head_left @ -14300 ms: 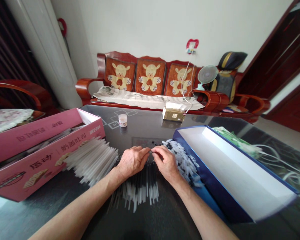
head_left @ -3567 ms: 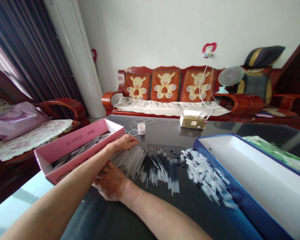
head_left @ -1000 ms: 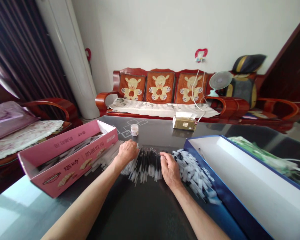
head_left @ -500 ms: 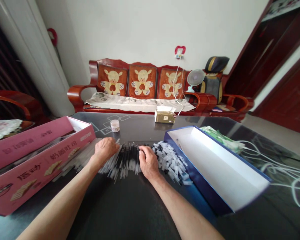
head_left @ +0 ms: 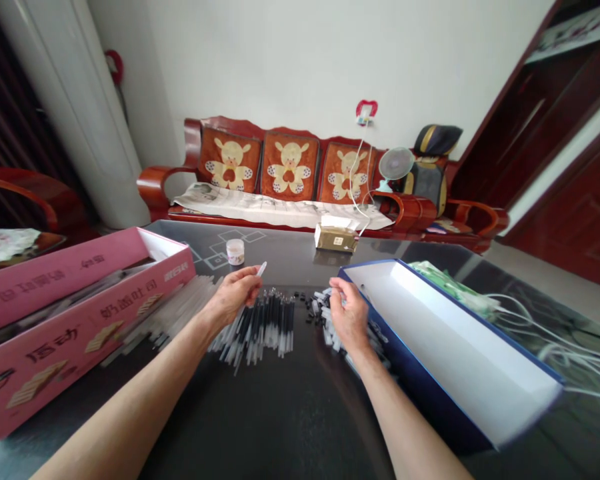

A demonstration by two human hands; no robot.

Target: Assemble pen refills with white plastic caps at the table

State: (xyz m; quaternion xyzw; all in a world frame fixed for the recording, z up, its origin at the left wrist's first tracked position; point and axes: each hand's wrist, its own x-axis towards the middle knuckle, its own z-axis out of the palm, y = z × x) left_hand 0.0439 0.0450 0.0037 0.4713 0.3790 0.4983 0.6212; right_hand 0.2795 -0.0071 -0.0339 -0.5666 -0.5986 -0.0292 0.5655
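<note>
My left hand [head_left: 237,292] is closed around a thin translucent pen barrel [head_left: 263,269], whose end sticks out past the fingers. Below and beside that hand lie many black pen refills [head_left: 273,320] with pale ends, set roughly side by side. More translucent barrels [head_left: 187,303] are heaped to the left, partly behind my left wrist. My right hand [head_left: 349,312] is above a pile of short whitish plastic pieces [head_left: 329,333], with its fingertips bent together; whatever they may grip is hidden. Small black pieces [head_left: 310,313] are scattered at the pile's left edge.
A long pink box [head_left: 95,307] stands at the left, with pale contents. An open blue box [head_left: 450,340], white inside, is at the right. A small round tub [head_left: 235,252] and a tissue box [head_left: 336,238] stand farther back. White cables [head_left: 555,333] lie at the far right.
My left hand has lifted off the refills, and a barrel end now shows in it. My right hand has moved right, from the refills to over the whitish pieces.
</note>
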